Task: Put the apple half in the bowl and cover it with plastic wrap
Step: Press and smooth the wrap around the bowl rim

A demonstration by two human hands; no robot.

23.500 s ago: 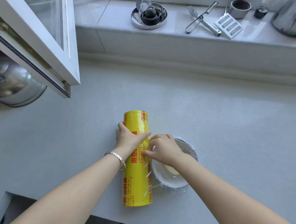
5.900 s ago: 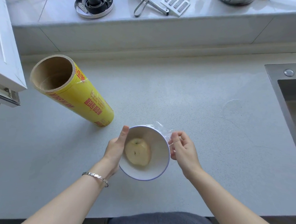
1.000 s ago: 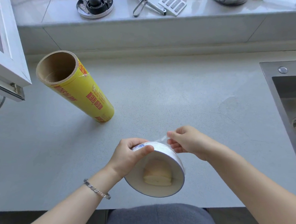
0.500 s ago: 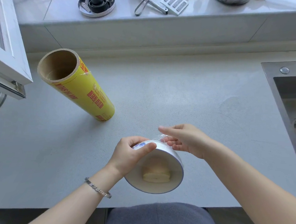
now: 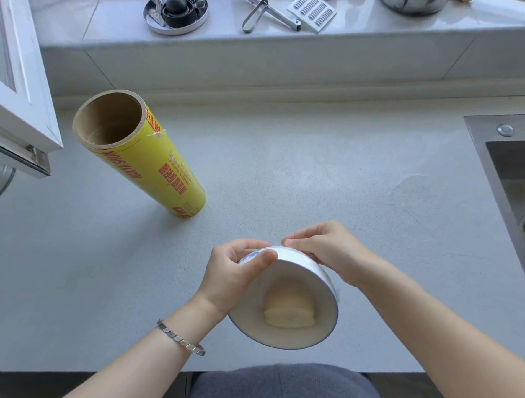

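Although the film itself is too clear to be seen with certainty, the task looks almost finished. On the grey countertop (image 5: 318, 177) the yellow roll of plastic wrap (image 5: 152, 164) stands on its end, well apart from the bowl and touched by no hand, so I judge that the sheet is already cut. The white bowl (image 5: 304, 270) is held up off the countertop, tilted with its mouth toward the camera. The left hand (image 5: 235, 277) grips it, thumb over the rim and the other fingers curled behind the wall. The right hand (image 5: 329, 249) lies on the far outer wall just under the rim, its fingers close together and nearly straight, probably pressing a loose edge down. The apple half (image 5: 289, 311) is inside, resting low against the inner wall, a little hazy as if behind film. What remains, in my judgement, is only to smooth the edge all around and set the bowl down.
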